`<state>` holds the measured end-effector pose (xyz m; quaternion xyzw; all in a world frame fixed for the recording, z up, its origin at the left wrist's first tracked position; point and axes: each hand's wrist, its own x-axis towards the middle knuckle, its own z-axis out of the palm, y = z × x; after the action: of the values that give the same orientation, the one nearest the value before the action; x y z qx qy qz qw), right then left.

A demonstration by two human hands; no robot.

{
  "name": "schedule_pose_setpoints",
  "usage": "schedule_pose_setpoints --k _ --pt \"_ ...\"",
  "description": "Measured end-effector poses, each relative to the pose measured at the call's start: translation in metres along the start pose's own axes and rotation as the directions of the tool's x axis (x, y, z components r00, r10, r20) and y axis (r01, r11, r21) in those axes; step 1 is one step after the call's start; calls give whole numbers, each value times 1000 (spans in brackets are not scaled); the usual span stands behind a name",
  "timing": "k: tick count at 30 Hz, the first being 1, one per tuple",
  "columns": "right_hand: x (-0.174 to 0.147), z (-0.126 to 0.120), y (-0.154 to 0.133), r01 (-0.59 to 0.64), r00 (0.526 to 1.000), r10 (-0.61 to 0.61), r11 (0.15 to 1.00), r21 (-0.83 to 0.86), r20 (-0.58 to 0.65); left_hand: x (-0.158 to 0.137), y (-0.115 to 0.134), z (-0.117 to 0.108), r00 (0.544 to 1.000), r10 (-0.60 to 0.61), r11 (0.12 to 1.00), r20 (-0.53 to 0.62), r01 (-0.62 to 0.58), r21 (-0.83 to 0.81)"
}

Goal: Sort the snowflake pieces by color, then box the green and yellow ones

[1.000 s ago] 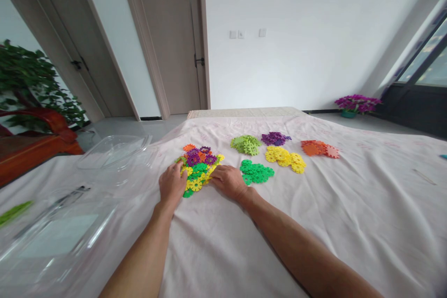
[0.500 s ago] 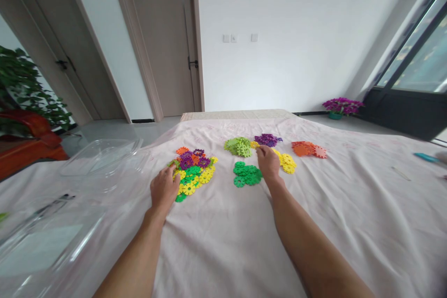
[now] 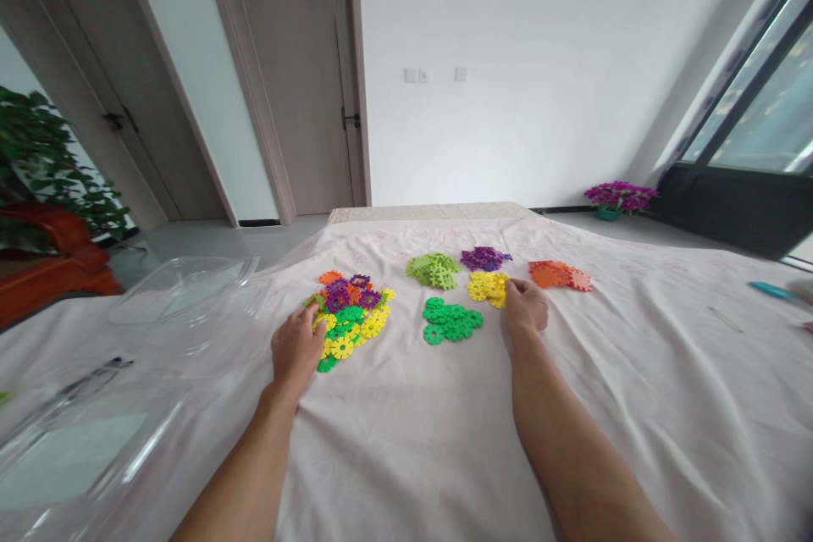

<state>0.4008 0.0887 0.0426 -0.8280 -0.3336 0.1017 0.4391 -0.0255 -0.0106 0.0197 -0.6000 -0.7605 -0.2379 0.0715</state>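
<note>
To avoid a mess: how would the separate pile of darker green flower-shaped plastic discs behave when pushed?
The darker green discs would probably spread, since they overlap unevenly. They look thin, so likely light. Lying flat on pale cloth, they probably won't roll.

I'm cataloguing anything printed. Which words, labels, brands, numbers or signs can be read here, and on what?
No text can be read.
Green slotted plastic discs: no lettering visible.
Pale rectangle at the near clear plastic container: nothing legible.
Middle wall plate: marks too small to read.
</note>
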Motion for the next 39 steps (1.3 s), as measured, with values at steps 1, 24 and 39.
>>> schedule_pose_setpoints --k 1,24,39 --pt "1 0 1 -3 1000 3 1000 10 -8 0 0 1 1000 0 1000 0 0 2" --pt "-152 34 -59 944 83 -879 221 247 469 1 1 2 1000 -19 1000 1 19 4" --pt "-177 44 -61 949 30 -882 172 263 471 2 2 3 1000 -12 1000 -13 12 9"
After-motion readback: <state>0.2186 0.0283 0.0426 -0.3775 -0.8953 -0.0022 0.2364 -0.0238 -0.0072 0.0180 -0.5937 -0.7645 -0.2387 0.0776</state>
